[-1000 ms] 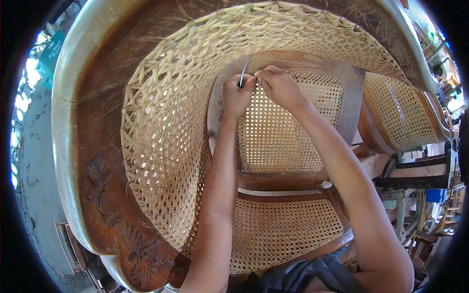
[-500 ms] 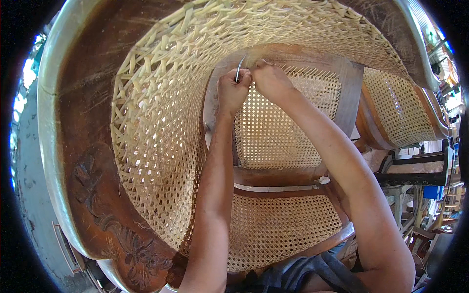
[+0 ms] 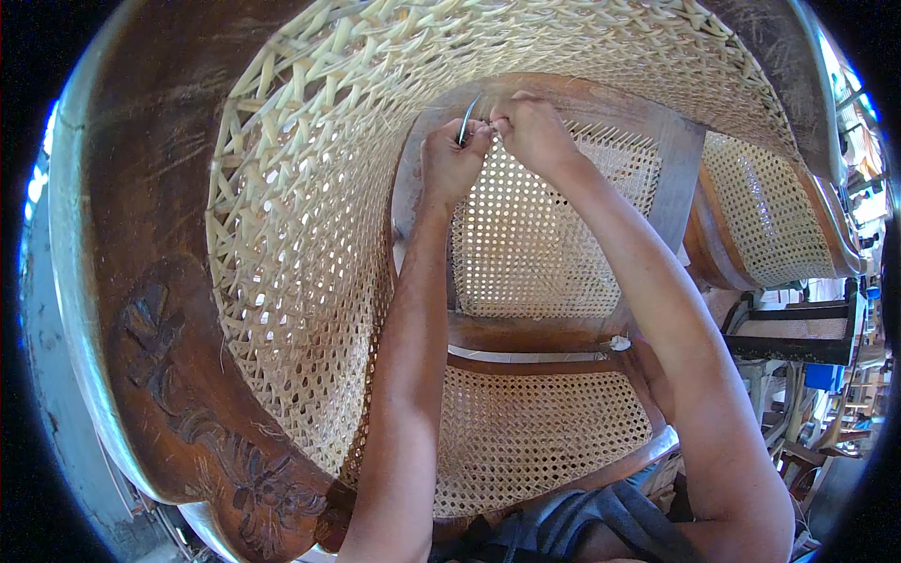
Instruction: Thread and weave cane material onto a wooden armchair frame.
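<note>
My left hand (image 3: 450, 164) is closed around a thin, curved metal tool (image 3: 468, 116) with a dark base, its tip pointing up and away. Close beside it, my right hand (image 3: 537, 134) has its fingers curled in a pinch; whatever is between them is too small to make out. Both hands are over the far left corner of a woven cane panel (image 3: 540, 239) set in a wooden frame (image 3: 680, 174). Short cane ends (image 3: 615, 134) stick out in a row along the panel's far edge, to the right of my hands.
A curved cane backrest (image 3: 291, 216) wraps around the left and far side, inside a brown wooden rim (image 3: 141, 178) with carved flowers (image 3: 267, 483). Nearer me is another cane section (image 3: 535, 432). More cane furniture (image 3: 774, 211) and a dark wooden frame (image 3: 788, 349) stand at the right.
My right hand has shifted slightly right, its fingertips a little apart from my left hand's. The metal tool stays in my left hand. The whole view has shifted slightly.
</note>
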{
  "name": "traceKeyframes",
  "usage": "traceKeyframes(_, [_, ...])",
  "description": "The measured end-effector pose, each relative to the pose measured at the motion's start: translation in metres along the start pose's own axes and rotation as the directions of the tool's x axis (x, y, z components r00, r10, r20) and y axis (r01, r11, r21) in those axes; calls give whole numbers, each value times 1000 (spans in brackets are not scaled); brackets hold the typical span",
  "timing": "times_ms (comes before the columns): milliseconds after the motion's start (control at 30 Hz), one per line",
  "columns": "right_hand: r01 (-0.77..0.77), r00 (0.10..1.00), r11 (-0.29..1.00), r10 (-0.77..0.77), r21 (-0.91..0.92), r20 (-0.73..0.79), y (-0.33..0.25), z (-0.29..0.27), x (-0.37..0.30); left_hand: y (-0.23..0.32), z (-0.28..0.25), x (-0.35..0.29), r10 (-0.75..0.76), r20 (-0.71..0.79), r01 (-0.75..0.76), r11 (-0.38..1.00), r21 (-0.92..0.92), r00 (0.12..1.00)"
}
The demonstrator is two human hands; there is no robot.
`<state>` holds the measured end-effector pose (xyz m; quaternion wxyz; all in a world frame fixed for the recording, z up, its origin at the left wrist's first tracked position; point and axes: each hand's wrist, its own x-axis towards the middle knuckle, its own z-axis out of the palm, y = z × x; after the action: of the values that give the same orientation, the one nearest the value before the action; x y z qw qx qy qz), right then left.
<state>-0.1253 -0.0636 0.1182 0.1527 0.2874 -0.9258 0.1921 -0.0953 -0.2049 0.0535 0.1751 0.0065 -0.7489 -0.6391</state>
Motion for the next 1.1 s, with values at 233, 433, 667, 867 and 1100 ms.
traceKeyframes(233, [-165, 986, 969, 156, 186, 59, 3, -10, 9, -3, -1, -1, 2, 3, -1, 999, -39, 1000])
traceKeyframes(433, [-217, 954, 961, 172, 171, 246, 10, -15, 23, -3, 1, 0, -32, 26, 32, 999, -12, 999])
traceKeyframes(667, [-180, 982, 981, 175, 72, 73, 10, -9, 32, -3, 2, 1, -16, 17, 17, 999, -36, 1000])
traceKeyframes(867, [-319, 934, 936, 284, 150, 216, 7, -4, 39, -6, 0, 1, -18, 7, 18, 1000, -11, 1000])
traceKeyframes(1100, [-278, 958, 953, 265, 118, 112, 9, -4, 24, -6, 1, 1, -31, 19, 32, 999, -26, 999])
